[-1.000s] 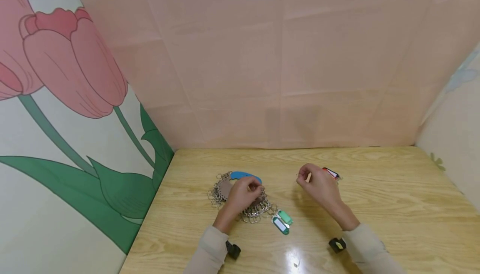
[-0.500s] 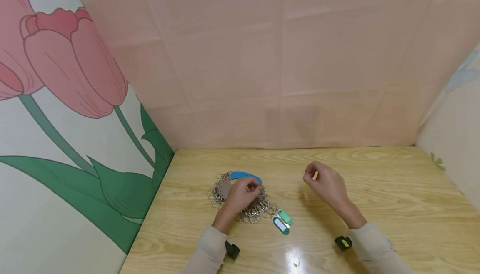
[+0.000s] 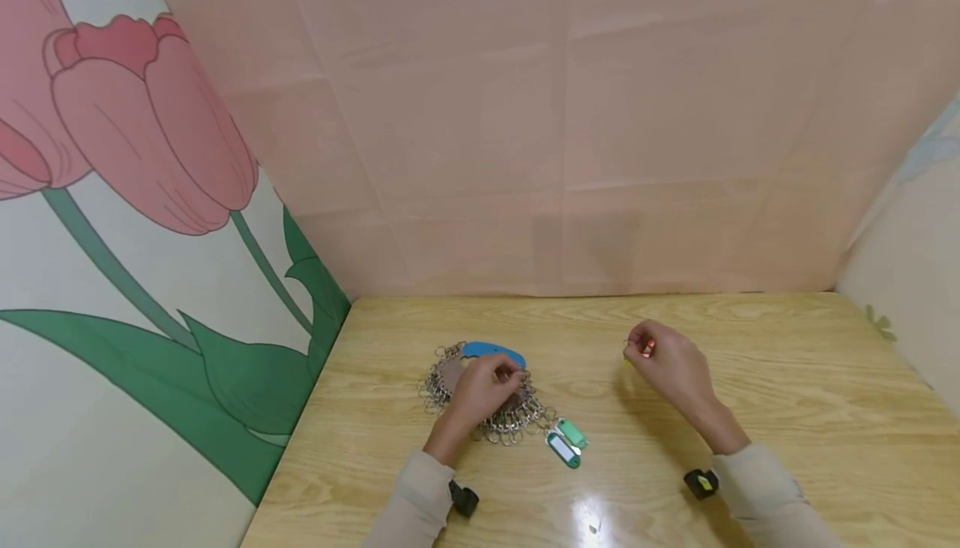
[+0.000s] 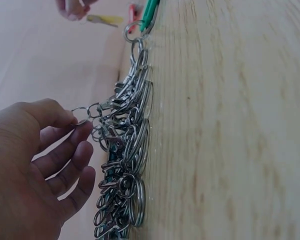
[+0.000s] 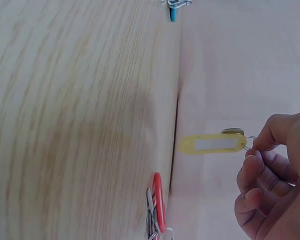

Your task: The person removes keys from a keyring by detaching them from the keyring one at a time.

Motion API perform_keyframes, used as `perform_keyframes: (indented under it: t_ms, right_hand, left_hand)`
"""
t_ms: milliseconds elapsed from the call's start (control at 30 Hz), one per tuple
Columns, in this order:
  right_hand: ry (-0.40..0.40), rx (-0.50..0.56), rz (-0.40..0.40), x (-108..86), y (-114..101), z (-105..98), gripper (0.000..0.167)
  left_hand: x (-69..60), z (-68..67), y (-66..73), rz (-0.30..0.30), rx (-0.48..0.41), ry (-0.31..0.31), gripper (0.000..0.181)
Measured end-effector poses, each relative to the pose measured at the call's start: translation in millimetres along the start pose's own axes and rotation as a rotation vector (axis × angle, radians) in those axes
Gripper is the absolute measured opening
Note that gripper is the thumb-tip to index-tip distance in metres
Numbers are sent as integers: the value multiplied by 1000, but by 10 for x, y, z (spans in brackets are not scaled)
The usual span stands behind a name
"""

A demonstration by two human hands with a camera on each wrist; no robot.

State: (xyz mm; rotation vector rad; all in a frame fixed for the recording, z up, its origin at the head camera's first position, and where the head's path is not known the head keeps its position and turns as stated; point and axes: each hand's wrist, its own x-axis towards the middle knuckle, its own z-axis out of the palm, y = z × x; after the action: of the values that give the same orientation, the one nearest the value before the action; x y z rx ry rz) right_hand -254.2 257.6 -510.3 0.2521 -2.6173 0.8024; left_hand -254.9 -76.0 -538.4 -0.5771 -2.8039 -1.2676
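At the far left, well apart from the ring holder point(image 3: 492, 352), a tulip mural point(image 3: 150, 140) covers the wall. The ring holder lies on the counter point(image 3: 360, 481); its blue handle forms the far edge, and metal rings and clips crowd its rim round a brown middle. Above the ring holder is the left hand point(image 3: 482, 390), thumb and index finger pinching one small metal ring point(image 4: 87, 115) linked to that crowd, the other fingers loosely bent. At the ring holder's near right end, two key tags lie side by side on the counter: a dark green one point(image 3: 563, 450) with a white label and a mint one point(image 3: 572, 433). Farther right, well apart from the ring holder, the right hand point(image 3: 671, 373) pinches a thin ring between thumb and index finger; from it a yellow tag point(image 5: 210, 144) hangs above the counter, with a metal piece point(image 5: 233, 131) beside it. Also right of the ring holder, a red tag point(image 5: 159, 200) with metal pieces lies on the counter.
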Motion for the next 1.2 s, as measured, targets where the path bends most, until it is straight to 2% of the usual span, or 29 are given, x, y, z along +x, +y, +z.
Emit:
perform_keyframes:
  t_ms: [233, 567, 933, 1200]
  right_hand:
    - [11, -9, 28, 10, 108, -34, 6]
    - [-20, -10, 100, -5, 281, -39, 3]
    - [-22, -16, 129, -33, 362, -90, 10]
    - [-99, -51, 214, -44, 464, -100, 14]
  left_hand:
    - [8, 3, -18, 8, 23, 10, 9]
    - [4, -17, -38, -3, -5, -5, 10]
    - [-15, -11, -63, -15, -32, -20, 15]
    - [-20, -9, -82, -9, -41, -18, 14]
